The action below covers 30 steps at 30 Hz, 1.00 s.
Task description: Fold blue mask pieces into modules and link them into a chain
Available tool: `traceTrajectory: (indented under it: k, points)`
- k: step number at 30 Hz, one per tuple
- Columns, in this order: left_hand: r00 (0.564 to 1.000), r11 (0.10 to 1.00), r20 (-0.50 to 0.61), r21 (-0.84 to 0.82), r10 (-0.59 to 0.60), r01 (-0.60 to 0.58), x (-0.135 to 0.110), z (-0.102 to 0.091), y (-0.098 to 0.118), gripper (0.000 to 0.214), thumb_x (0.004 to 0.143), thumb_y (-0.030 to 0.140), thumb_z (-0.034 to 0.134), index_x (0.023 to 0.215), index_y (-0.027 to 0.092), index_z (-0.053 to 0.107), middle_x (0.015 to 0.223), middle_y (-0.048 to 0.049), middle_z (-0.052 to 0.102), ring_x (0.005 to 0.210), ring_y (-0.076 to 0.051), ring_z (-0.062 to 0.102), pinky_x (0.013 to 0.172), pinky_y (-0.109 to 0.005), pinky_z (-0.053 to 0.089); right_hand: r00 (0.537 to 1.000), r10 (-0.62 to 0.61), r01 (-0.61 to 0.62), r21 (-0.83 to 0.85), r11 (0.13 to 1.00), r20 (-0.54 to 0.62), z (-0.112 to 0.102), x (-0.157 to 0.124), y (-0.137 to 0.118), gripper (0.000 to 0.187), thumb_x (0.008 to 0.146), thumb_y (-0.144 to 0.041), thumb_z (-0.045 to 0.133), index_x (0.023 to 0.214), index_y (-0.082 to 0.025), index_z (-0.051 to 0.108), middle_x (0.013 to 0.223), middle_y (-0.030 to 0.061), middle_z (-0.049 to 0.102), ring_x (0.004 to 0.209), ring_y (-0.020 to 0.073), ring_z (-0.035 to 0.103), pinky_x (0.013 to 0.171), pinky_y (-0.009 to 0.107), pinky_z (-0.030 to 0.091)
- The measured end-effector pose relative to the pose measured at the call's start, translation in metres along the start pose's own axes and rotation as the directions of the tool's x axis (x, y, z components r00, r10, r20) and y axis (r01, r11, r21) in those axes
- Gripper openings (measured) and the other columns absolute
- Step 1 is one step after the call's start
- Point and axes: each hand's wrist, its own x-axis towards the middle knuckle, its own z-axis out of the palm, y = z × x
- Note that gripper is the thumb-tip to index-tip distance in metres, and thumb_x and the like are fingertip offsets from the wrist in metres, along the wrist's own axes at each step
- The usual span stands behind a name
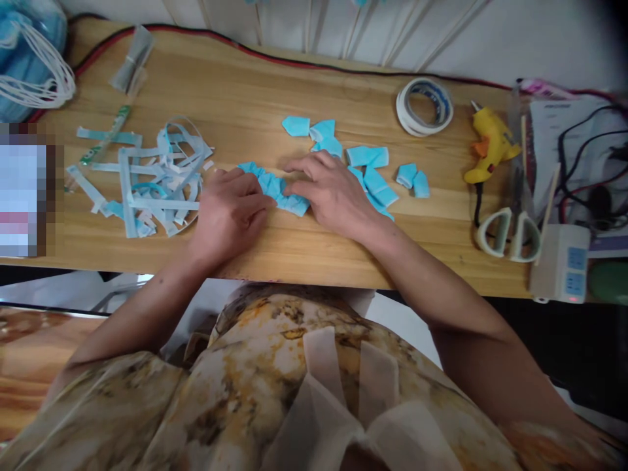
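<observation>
Clock centred on the pleated blue strip (pixel 275 190), 12 = away from the wearer. Left hand (pixel 230 208): fingers curled down over the strip's 10 o'clock end, tips hidden, can't tell if it's actually pinching. Right hand (pixel 330 190): fingers loosely extended, thumb and index apart, tips at the strip's 4 o'clock side, not clenched. Strip lies flat-ish between both hands, bunched along its length, on the wooden table (pixel 206 98). Next ring out: folded blue pieces (pixel 367 156) scattered from 1 round to 3, some partly under the right hand; a small blue pair (pixel 420 185) sits just past them at 3. At 9, just beside the left hand, tangled heap of pale strips and offcuts (pixel 128 196). Green-printed wrapper (pixel 122 119) across the heap's far side, between 9 and 10. Clear packet (pixel 132 62) between 10 and 11; blue bundle with white cords (pixel 36 59) at 10, far corner. White tape roll (pixel 405 112) at 2, lying flat. Yellow glue gun (pixel 493 147) just short of 3, nozzle toward the wall. White scissor handles (pixel 483 237) just past 3, then a pale box with small blue displays (pixel 549 261). Red-black cable (pixel 235 44) runs along the table's 12 o'clock edge; thin sticks (pixel 308 29) stand behind it, 12 to 1.
</observation>
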Motion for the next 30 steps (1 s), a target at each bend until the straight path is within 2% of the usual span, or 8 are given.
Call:
traceTrajectory:
  k: [4,8,11,14,18,20,25,30]
  points:
    - [0.999,1.0,0.038,-0.013,-0.015,0.015,0.0,0.009,-0.002,0.021,0.095,0.017,0.052,0.089,0.022,0.072,0.078,-0.0038,0.064,0.08,-0.022,0.059,0.071,-0.038,0.037,1.0,-0.014,0.014,-0.021,1.0,0.001,-0.001,0.0,-0.001,0.037,0.109,-0.015,0.042,0.121,-0.021,0.076,0.148,0.0069,0.065,0.128,0.0266,0.055,0.106,0.046,0.047]
    - [0.999,0.999,0.005,0.026,0.034,-0.034,0.0,0.01,-0.003,0.022,0.094,0.015,0.054,0.085,0.022,0.073,0.077,-0.0038,0.064,0.078,-0.022,0.057,0.07,-0.038,0.035,1.0,0.018,-0.019,-0.065,0.998,-0.013,-0.004,-0.001,0.001,0.036,0.108,-0.014,0.045,0.121,-0.023,0.077,0.149,0.0056,0.066,0.126,0.0269,0.057,0.105,0.046,0.049]
    - [0.998,0.998,-0.007,0.029,0.059,-0.059,0.0,0.009,-0.003,0.023,0.092,0.014,0.055,0.081,0.022,0.073,0.076,-0.0038,0.063,0.077,-0.022,0.056,0.069,-0.038,0.035,0.997,0.025,-0.03,-0.068,0.997,-0.068,-0.004,-0.001,0.002,0.034,0.107,-0.013,0.046,0.118,-0.022,0.076,0.148,0.0058,0.066,0.127,0.0272,0.056,0.104,0.046,0.049]
    - [1.0,1.0,0.005,0.003,0.027,-0.027,0.0,0.01,-0.003,0.024,0.092,0.014,0.053,0.081,0.022,0.073,0.076,-0.0043,0.063,0.079,-0.022,0.057,0.071,-0.039,0.037,0.994,0.009,-0.008,0.003,1.0,-0.107,-0.003,0.0,0.002,0.036,0.106,-0.011,0.041,0.118,-0.022,0.073,0.144,0.0053,0.068,0.125,0.0251,0.057,0.107,0.047,0.047]
    - [1.0,1.0,0.026,-0.022,-0.008,0.008,0.0,0.011,-0.002,0.025,0.093,0.016,0.053,0.078,0.021,0.072,0.076,-0.0048,0.061,0.08,-0.023,0.057,0.072,-0.04,0.039,0.99,0.032,-0.008,0.177,0.984,-0.135,-0.003,0.0,0.004,0.042,0.096,-0.004,0.041,0.123,-0.024,0.066,0.139,0.0042,0.069,0.127,0.0242,0.059,0.112,0.048,0.045]
    - [0.999,0.999,0.038,-0.04,-0.024,0.026,0.0,0.01,-0.001,0.026,0.093,0.017,0.053,0.074,0.021,0.07,0.075,-0.0053,0.061,0.08,-0.024,0.058,0.073,-0.041,0.04,0.988,0.034,-0.001,0.211,0.978,-0.154,-0.002,0.0,0.007,0.042,0.094,-0.003,0.042,0.121,-0.024,0.066,0.138,0.004,0.069,0.127,0.0247,0.06,0.113,0.049,0.045]
    - [1.0,1.0,0.008,-0.011,-0.004,0.004,0.001,0.006,0.0,0.026,0.093,0.016,0.053,0.076,0.022,0.071,0.075,-0.0049,0.062,0.078,-0.023,0.057,0.07,-0.04,0.038,0.99,0.016,0.013,0.198,0.98,-0.143,0.001,-0.001,0.013,0.037,0.098,-0.008,0.043,0.119,-0.025,0.068,0.14,0.004,0.068,0.128,0.0256,0.058,0.114,0.052,0.045]
    - [0.998,0.997,0.02,-0.035,-0.064,0.064,0.0,0.004,0.001,0.021,0.095,0.019,0.053,0.082,0.023,0.07,0.08,-0.004,0.063,0.081,-0.022,0.058,0.074,-0.04,0.041,0.992,0.052,-0.039,0.114,0.993,-0.113,-0.004,0.0,0.007,0.037,0.095,-0.005,0.047,0.116,-0.023,0.071,0.138,0.0054,0.071,0.125,0.0265,0.059,0.108,0.049,0.049]
